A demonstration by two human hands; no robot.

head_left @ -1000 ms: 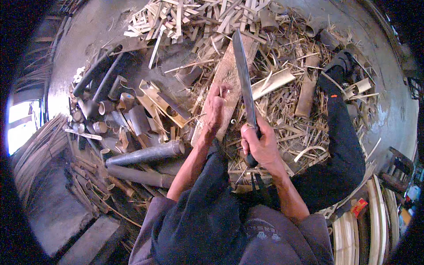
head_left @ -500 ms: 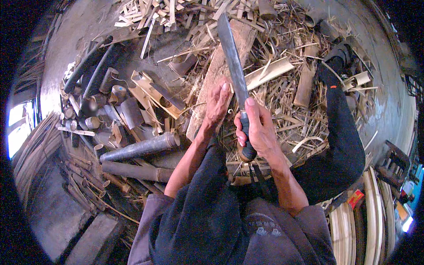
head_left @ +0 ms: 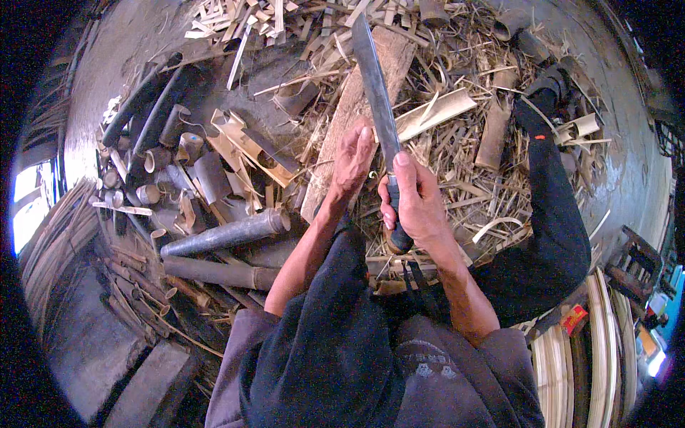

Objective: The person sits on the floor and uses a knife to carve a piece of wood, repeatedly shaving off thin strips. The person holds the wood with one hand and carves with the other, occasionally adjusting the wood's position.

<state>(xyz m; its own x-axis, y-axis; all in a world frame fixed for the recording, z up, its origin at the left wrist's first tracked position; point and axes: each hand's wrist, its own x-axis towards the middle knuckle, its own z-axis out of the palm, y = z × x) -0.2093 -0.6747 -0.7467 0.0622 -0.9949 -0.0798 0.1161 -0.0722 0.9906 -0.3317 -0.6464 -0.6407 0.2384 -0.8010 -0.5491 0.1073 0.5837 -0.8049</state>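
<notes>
My right hand [head_left: 417, 203] is wrapped around the dark handle of a machete [head_left: 378, 93]. Its long grey blade points away from me, above the wooden block. My left hand [head_left: 352, 160] is closed just left of the blade, its fingertips at the near end of a pale split bamboo piece [head_left: 437, 116]. That piece passes behind the blade and slants up to the right; the blade hides part of it, and the exact grip is hard to see. Beneath my left hand lies a long rough wooden block [head_left: 389, 60].
Bamboo shavings [head_left: 457, 192] cover the floor around the block. Pale strips [head_left: 242, 21] lie piled at the far side. To the left are a dark bamboo tube [head_left: 228, 234], short offcuts [head_left: 212, 178] and bundled thin sticks [head_left: 61, 239]. Long pale slats [head_left: 603, 349] stand at the near right.
The view has shifted very slightly. Both hands, the machete and the split bamboo piece keep nearly the same places relative to each other.
</notes>
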